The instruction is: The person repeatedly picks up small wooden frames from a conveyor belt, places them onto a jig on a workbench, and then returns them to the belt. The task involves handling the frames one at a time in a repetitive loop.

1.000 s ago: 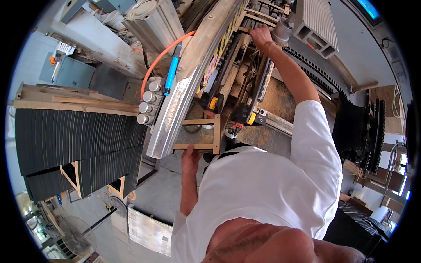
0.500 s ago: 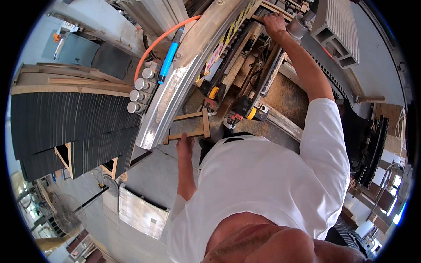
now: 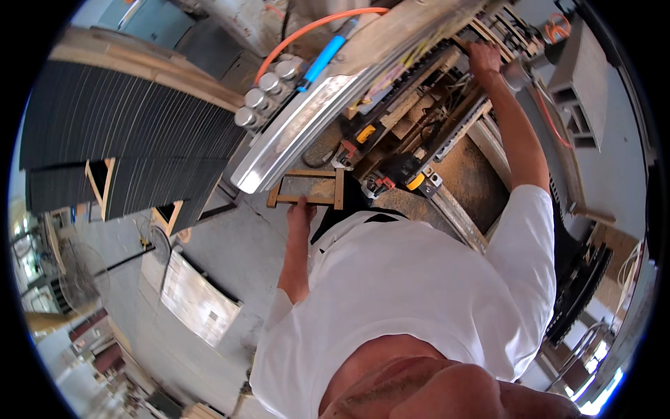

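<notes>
My left hand is closed on the near bar of a small rectangular wooden frame, which hangs by my waist, left of the machine. The frame's middle is open and the floor shows through it. My right arm stretches forward over the machine. At its far end my right hand is closed on the edge of another wooden frame; the fingertips are partly hidden. Beside that hand sits a round metal cylinder.
A metal beam with a blue tube and an orange hose slants across the near left of the machine. Further left stands a big stack of dark panels. Sawdust covers the machine bed. A grey hollow profile stands at right.
The whole view has turned, shifting the machine right and the panel stack up. Both hands keep their holds; the left-hand frame now appears more level, with its opening showing more fully.
</notes>
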`<state>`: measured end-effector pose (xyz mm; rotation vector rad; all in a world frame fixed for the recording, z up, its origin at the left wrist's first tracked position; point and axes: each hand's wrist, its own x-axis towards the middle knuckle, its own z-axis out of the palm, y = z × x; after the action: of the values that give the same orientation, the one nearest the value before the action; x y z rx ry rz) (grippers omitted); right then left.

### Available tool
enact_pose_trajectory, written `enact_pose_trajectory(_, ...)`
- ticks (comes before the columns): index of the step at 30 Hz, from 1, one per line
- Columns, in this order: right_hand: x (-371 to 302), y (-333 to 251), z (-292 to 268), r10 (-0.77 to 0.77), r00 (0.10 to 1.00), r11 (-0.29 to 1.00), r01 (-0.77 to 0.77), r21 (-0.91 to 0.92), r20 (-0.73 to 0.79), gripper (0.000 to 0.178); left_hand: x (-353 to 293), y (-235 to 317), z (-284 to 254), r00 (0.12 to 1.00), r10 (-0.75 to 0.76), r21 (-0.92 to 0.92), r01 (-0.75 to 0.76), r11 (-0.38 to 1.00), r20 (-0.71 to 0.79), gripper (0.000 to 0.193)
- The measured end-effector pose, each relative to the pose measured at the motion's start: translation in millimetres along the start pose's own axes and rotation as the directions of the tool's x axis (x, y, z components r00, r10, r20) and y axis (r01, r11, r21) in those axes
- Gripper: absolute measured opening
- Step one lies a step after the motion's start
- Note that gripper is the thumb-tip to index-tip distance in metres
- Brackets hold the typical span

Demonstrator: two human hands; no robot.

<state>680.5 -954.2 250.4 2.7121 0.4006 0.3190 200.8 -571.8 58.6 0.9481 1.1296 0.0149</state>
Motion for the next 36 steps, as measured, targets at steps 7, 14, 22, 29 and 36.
enact_pose_trajectory(7, 0, 9, 15, -0.047, 0.995, 0.999, 0.047, 0.000, -0.092, 0.015, -3, 0, -31, 0.998, 0.054, -0.071, -0.055, 0.996, -0.022, 0.026)
enact_pose_trajectory(14, 7, 18, 17, 0.035, 0.999, 0.999, -0.035, 0.008, 0.033, 0.017, -12, 10, -82, 0.990, 0.077, -0.088, -0.088, 0.992, -0.116, 0.030)
enact_pose_trajectory(22, -38, -47, -90, 0.143, 0.955, 0.930, -0.040, 0.366, -0.259, 0.028, -54, 62, -243, 0.947, 0.270, -0.200, -0.303, 0.932, -0.175, 0.030)
enact_pose_trajectory(29, -223, -237, -222, 0.046, 0.932, 0.564, 0.272, 0.780, -0.358, 0.020, -44, 154, -438, 0.819, 0.425, -0.080, -0.488, 0.869, -0.385, 0.031)
enact_pose_trajectory(36, -335, -401, -193, -0.498, 0.772, 0.331, -0.254, 0.909, 0.396, 0.019, 60, 282, -526, 0.841, 0.441, -0.040, -0.475, 0.879, -0.315, 0.033)
